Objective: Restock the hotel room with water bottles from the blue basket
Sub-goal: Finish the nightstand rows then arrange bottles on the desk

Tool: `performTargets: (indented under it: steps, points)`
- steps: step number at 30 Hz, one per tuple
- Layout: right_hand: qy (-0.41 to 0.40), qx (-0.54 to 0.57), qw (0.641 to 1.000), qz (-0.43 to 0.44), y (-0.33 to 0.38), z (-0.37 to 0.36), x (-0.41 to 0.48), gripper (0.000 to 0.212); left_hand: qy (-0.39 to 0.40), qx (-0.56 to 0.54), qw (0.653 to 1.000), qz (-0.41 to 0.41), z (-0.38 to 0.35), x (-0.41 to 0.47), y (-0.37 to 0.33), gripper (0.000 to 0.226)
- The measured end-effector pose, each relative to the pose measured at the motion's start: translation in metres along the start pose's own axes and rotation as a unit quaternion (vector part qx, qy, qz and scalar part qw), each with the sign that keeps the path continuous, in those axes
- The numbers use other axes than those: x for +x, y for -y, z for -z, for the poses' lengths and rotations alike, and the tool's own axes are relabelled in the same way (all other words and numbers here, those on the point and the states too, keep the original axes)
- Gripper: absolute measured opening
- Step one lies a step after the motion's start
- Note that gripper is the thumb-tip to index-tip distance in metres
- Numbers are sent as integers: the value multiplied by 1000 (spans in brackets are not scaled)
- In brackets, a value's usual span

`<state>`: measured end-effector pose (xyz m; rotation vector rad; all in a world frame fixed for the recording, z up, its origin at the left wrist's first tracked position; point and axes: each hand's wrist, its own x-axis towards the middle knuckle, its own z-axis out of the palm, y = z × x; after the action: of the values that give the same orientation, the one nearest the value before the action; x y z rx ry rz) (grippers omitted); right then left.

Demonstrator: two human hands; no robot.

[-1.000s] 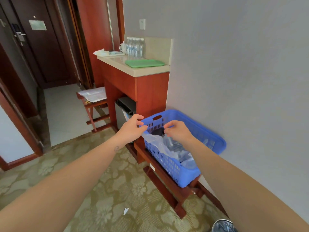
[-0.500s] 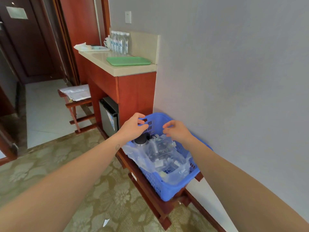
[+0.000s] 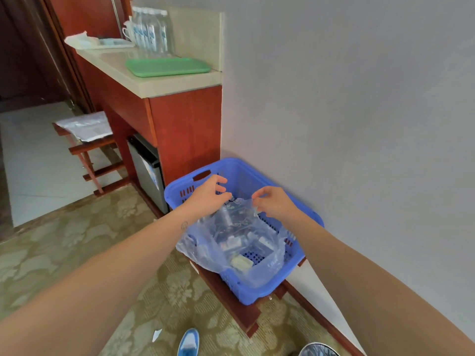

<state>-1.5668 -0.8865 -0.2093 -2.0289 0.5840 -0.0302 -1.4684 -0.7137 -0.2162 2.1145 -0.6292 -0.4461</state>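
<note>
Blue basket (image 3: 246,291) centre-low of frame, on wooden rack (image 3: 231,301). Versus 0.5 s ago: view tilted down, clear bag (image 3: 270,262) inside spread wider. Right hand (image 3: 276,202) fingers pinch the bag's top edge; left hand (image 3: 207,197) fingers curled at that edge, grip unclear. Bag contents blurred. Water bottles (image 3: 151,29) stand on the surface (image 3: 154,86), upper left.

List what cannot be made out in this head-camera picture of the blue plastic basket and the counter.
Head view: contents of the blue plastic basket are blurred behind the crumpled clear plastic bag; no bottle count possible.
Head view: the clear water bottles on the counter overlap; their number and labels are too small to tell.
Head view: the left hand hides whether its fingertips pinch the bag.
</note>
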Motion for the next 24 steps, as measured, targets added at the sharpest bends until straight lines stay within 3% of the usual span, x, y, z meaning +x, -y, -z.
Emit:
performTargets:
  steps: [16,24]
  points:
    - [-35,17,989,-145,-53,-29,109,14,188,20,981,40,-34,133,78,38]
    - [-77,30,973,-215,-79,-40,129,22,233,21,971,42,-45,181,114,38]
